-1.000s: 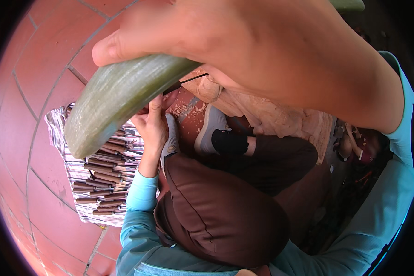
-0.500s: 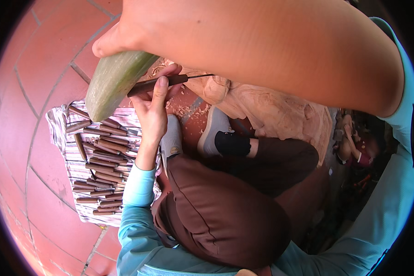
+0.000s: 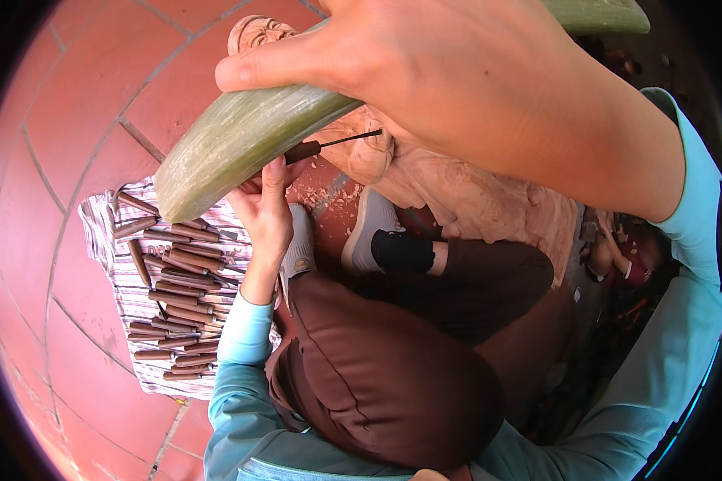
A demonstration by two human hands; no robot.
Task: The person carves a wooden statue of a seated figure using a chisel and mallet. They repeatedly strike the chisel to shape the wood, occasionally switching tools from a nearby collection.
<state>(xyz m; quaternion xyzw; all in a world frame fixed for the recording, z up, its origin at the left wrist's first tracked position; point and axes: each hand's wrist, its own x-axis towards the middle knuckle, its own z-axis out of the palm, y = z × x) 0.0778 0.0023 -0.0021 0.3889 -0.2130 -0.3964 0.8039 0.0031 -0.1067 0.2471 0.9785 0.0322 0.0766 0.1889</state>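
My left hand (image 3: 265,208) grips a chisel (image 3: 303,151) by its dark brown handle, and its thin metal blade points right toward the carving. Above it, my right hand (image 3: 361,60) is closed around a long, thick, pale-green stalk-like club (image 3: 249,140). The club's blunt end reaches down to the left and covers part of the chisel handle. Its other end (image 3: 602,14) shows at the upper right, beyond my right forearm. In front of me lies a light-brown wooden carving (image 3: 489,188) with a carved face (image 3: 265,34); my right hand and arm hide much of it.
Several wooden-handled carving tools (image 3: 183,287) lie on a striped cloth (image 3: 132,301) at the left, over red floor tiles (image 3: 64,200). Wood shavings (image 3: 329,196) are scattered near my shoes (image 3: 369,228). Another person (image 3: 618,252) is partly visible at the right.
My right hand has moved right and down, swinging the green club, which now covers more of the chisel handle. The carved face and the club's other end have come into view.
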